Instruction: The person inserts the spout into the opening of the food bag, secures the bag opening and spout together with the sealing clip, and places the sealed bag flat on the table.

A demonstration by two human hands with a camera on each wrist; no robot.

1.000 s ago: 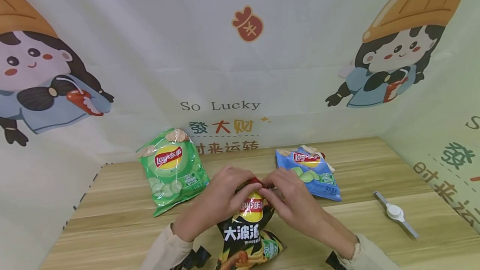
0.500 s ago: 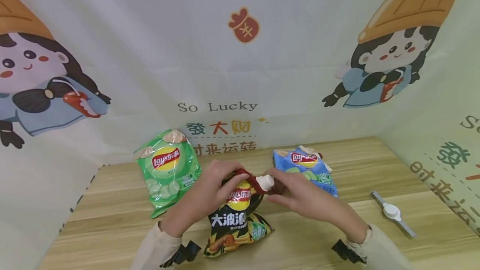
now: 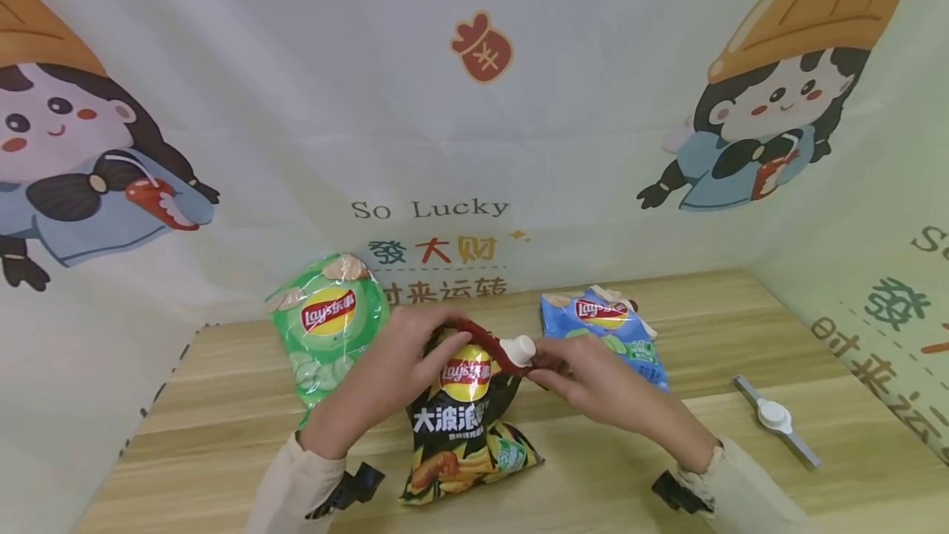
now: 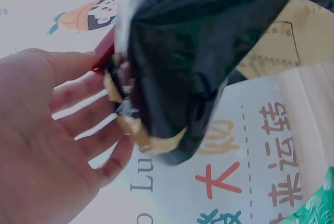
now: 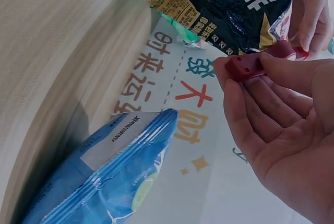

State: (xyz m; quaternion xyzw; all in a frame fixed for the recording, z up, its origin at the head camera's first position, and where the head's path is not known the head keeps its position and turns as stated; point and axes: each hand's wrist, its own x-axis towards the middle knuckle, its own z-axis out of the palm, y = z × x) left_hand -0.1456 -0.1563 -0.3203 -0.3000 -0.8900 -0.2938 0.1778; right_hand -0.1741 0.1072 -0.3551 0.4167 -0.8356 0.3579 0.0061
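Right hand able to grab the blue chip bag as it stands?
Probably not without letting go: the right hand pinches the red clip at the black bag's top. Otherwise likely, with the blue bag just beyond the hand and nothing visibly between.

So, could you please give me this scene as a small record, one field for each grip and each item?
left hand grip: thumb on one end of the red clip
right hand grip: pinches the other end of the red clip
red clip: along the top edge of the black bag
white cap: at the red clip, beside the right hand grip
black bag: below the clip; touching the table or not, cannot tell
green bag: left, partly hidden
blue bag: right, partly hidden
grey band: far right, white round middle
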